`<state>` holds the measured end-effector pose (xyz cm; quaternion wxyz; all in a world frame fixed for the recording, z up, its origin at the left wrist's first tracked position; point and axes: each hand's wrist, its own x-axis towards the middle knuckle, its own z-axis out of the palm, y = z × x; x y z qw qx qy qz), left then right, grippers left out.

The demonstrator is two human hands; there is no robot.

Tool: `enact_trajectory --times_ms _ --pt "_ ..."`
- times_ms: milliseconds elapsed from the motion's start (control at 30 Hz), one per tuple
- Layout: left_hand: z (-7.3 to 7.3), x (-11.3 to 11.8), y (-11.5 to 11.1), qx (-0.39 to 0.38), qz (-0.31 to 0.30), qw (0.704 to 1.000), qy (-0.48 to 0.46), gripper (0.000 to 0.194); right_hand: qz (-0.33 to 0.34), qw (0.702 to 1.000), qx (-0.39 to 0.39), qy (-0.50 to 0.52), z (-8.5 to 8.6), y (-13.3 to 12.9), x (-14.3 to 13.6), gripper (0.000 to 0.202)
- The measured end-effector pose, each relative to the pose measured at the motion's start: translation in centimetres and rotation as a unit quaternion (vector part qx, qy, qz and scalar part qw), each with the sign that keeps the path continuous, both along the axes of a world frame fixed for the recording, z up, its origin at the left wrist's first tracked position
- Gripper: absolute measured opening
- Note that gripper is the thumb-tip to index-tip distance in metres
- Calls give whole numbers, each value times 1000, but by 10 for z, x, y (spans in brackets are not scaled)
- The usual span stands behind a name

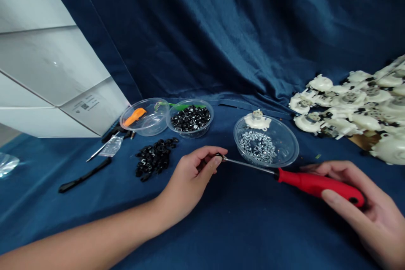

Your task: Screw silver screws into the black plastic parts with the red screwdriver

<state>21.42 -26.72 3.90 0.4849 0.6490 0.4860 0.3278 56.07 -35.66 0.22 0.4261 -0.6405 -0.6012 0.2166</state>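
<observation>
You have left hand point(191, 175), right hand point(376, 219): two. One screwdriver point(311, 182). Three clear bowls point(286, 143) before you. One orange piece point(135, 116), one long black strip point(85, 175). One white part point(257, 122) by your screws point(257, 147). Screws, black parts point(155, 158), heaped white parts point(360, 99): too many to count.

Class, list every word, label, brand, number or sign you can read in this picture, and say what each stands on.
No text can be read for certain.
White cardboard at left: small lines of print, too blurred to read.
Same panel: a square code, too small to make out.
Red screwdriver: no lettering visible.
</observation>
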Motion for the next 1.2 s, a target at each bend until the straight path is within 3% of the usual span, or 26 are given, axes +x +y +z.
enact_trajectory --times_ms 100,267,467,600,867,1000,1200 --pt "-1 -1 1 -6 6 1000 0 30 10 999 14 27 3 0 -6 52" --pt "-1 -1 0 -8 3 1000 3 29 -5 1000 -12 -16 -1 4 6 36" --pt "-1 0 0 -4 -8 1000 3 28 -16 999 -4 -36 3 6 6 37" --pt "-4 -1 2 -11 4 1000 -3 28 13 1000 7 3 3 3 1 52" --pt "0 0 1 -9 -8 1000 -10 25 -41 999 -8 -4 -5 1 6 35" --pt "0 1 0 -14 -8 1000 -14 26 -25 999 -34 3 1 3 2 39" --pt "-3 0 2 -25 8 1000 -18 28 11 999 17 38 2 1 -2 47"
